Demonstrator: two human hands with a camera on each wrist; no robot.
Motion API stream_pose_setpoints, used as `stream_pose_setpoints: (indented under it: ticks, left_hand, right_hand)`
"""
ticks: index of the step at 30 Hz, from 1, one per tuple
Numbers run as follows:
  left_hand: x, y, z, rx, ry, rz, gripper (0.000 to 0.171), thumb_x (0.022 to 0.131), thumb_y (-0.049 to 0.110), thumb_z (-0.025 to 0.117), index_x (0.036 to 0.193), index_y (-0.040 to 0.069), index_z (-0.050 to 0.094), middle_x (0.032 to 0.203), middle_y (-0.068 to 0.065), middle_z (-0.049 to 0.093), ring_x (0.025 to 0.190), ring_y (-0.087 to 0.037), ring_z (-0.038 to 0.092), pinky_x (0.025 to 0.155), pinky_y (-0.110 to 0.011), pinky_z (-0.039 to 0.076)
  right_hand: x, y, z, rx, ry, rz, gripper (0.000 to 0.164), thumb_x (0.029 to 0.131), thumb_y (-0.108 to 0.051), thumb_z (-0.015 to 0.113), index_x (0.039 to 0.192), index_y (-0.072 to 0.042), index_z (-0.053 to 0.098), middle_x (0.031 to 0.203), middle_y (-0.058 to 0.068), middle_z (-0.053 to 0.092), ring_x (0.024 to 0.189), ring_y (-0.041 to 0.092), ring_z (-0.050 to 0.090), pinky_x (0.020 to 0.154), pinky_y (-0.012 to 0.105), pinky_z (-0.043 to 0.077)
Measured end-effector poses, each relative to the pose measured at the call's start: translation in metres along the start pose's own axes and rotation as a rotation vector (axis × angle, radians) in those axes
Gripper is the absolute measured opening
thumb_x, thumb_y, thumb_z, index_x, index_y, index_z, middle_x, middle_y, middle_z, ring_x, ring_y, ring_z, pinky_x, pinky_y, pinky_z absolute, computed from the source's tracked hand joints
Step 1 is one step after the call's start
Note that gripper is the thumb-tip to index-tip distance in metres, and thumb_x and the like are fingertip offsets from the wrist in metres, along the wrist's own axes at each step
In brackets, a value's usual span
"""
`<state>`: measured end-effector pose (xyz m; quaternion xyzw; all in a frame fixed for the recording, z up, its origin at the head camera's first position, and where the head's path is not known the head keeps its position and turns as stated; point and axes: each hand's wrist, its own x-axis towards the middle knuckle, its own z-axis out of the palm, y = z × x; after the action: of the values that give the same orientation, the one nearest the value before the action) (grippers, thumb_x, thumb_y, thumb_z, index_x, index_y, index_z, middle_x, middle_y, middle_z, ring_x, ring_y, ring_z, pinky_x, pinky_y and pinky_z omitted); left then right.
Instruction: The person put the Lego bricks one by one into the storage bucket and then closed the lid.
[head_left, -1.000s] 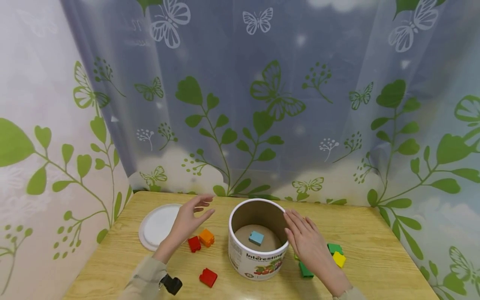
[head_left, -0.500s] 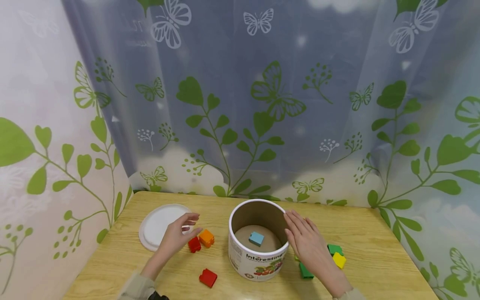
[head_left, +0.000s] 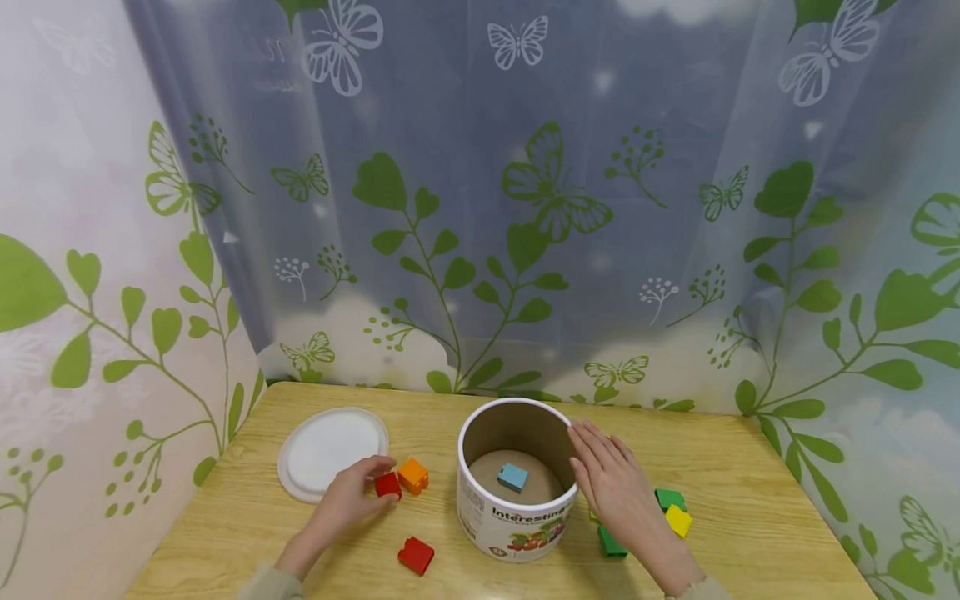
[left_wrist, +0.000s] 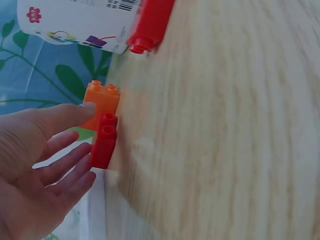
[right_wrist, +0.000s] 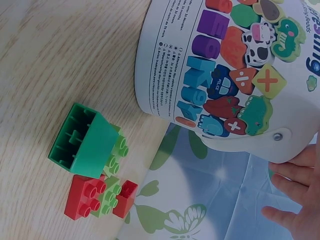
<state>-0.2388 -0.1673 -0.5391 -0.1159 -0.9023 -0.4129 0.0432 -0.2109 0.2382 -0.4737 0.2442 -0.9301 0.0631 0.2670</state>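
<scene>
In the head view my left hand (head_left: pixel 348 497) reaches low to the red brick (head_left: pixel 388 486), its thumb and fingers spread on either side of it. The left wrist view shows the fingers beside this brick (left_wrist: pixel 104 142) and the thumb apart from it, overlapping the orange brick (left_wrist: pixel 101 102). My right hand (head_left: pixel 615 483) rests with straight fingers on the right rim of a white bucket (head_left: pixel 517 533). Inside the bucket lies a light blue brick (head_left: pixel 512 477). In the right wrist view the fingers (right_wrist: pixel 290 187) touch the bucket's edge near the handle joint.
A white round lid (head_left: pixel 330 454) lies at the left. Another red brick (head_left: pixel 416 556) is nearer the front. Right of the bucket are green bricks (head_left: pixel 611 542), a yellow brick (head_left: pixel 678 521) and, in the right wrist view, red bricks (right_wrist: pixel 82 196), partly hidden by my right arm in the head view.
My left hand has moved left from beside the bucket and then down to the red brick by the lid. My right hand stays at the bucket's rim.
</scene>
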Motion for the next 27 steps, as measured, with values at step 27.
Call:
stream_pose_setpoints:
  ticks: [27]
  left_hand:
    - [-0.0032,0.0048,0.001,0.112,0.025,-0.026,0.049,0.069,0.007,0.093,0.112,0.002,0.071,0.1,-0.003,0.068,0.088,-0.016,0.064,0.078,-0.031,0.057]
  right_hand:
    - [0.001,-0.0005,-0.002,0.003,0.014,-0.009,0.046,0.102,-0.022,0.059,0.143,-0.001,0.057,0.148,0.014,0.055,0.137,0.03,0.051,0.108,0.054,0.044]
